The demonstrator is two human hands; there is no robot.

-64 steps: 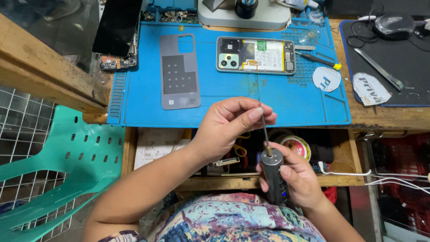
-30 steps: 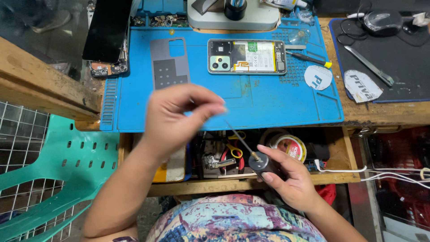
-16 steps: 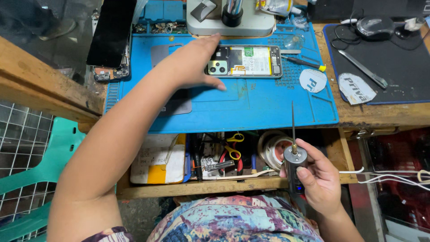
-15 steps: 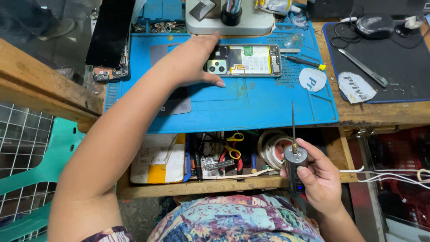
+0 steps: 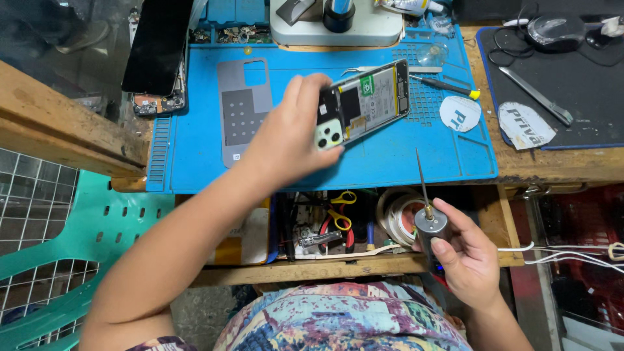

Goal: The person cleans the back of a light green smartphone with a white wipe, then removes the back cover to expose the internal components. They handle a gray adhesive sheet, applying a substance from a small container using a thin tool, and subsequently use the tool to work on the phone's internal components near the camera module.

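My left hand [image 5: 289,133] grips the camera end of an opened phone [image 5: 367,101] with its back cover off and lifts it tilted above the blue work mat [image 5: 396,166]. My right hand [image 5: 465,253] holds a grey electric screwdriver [image 5: 430,227] upright near my lap, its thin bit pointing up toward the mat's front edge. The phone's grey back cover [image 5: 244,107] lies flat on the mat to the left of my left hand.
A black phone screen [image 5: 156,45] lies at the mat's left edge. A yellow-tipped screwdriver [image 5: 448,86], tweezers and round pads lie right of the phone. A microscope base [image 5: 338,23] stands behind. The shelf below holds scissors [image 5: 338,211] and tape rolls [image 5: 396,214]. A green chair [image 5: 58,260] stands left.
My left hand left the screwdriver bit, reached to the mat, gripped the phone and lifted it tilted. My right hand turned the screwdriver upright and shifted right.
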